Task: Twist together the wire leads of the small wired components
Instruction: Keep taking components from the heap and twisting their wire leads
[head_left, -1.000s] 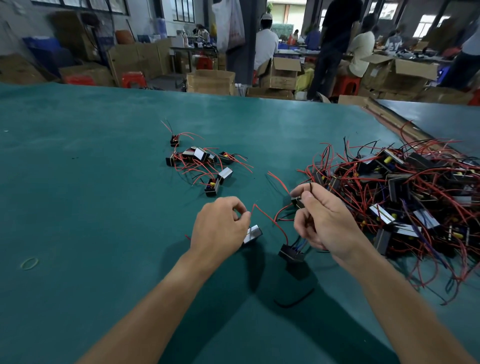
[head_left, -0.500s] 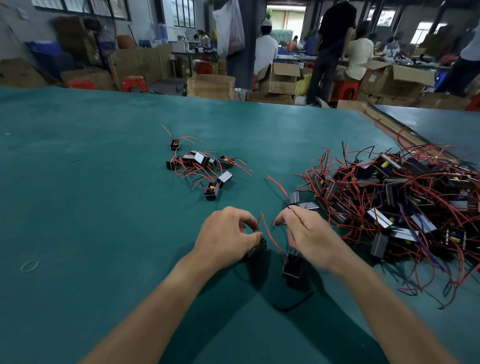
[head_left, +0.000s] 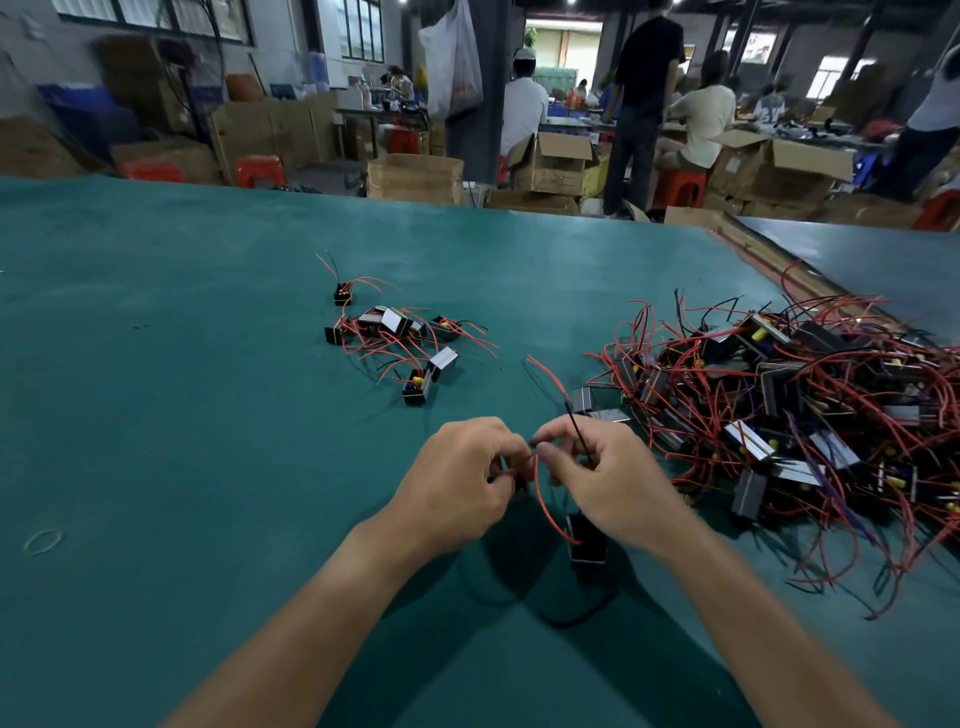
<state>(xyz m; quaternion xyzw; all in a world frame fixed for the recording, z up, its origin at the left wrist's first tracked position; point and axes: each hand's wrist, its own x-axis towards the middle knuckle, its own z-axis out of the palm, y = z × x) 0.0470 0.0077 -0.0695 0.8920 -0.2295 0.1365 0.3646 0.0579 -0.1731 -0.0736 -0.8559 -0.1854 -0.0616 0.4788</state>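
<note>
Over the table, left hand and right hand meet, fingers curled, pinching one red lead (a black lead pokes up) — its black component sits below the right wrist.

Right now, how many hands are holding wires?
2. The left hand, near the middle, pinches a red wire. The right hand, close beside it, pinches a thin black wire. The people behind are too blurry to tell.
</note>
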